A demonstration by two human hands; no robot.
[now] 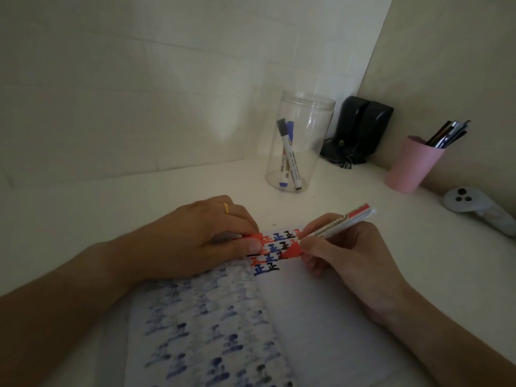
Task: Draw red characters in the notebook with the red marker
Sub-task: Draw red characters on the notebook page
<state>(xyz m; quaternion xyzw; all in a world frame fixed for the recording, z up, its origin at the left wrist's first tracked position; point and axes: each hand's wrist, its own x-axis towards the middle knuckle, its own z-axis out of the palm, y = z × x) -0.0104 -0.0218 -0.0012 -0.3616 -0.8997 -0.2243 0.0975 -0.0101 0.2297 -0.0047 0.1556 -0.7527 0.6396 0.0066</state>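
An open notebook (pixel 321 317) lies on the white desk in front of me. Rows of red, blue and black characters (pixel 275 250) fill the top of its right page, and its left page shows faded blue marks. My right hand (pixel 346 258) grips the red marker (pixel 339 223), a white barrel with a red rear end, slanted down to the left. The marker's red front end (pixel 291 252) rests over the characters. My left hand (pixel 206 238), with a gold ring, lies on the top of the page and pinches a small red piece (pixel 255 237), apparently the cap.
A clear plastic jar (pixel 300 141) holding a black and a blue marker stands behind the notebook. Black speakers (pixel 363 127) sit in the corner. On the right are a pink cup (pixel 410 166) of pens and a white controller (pixel 474 208). Walls close in at the back and right.
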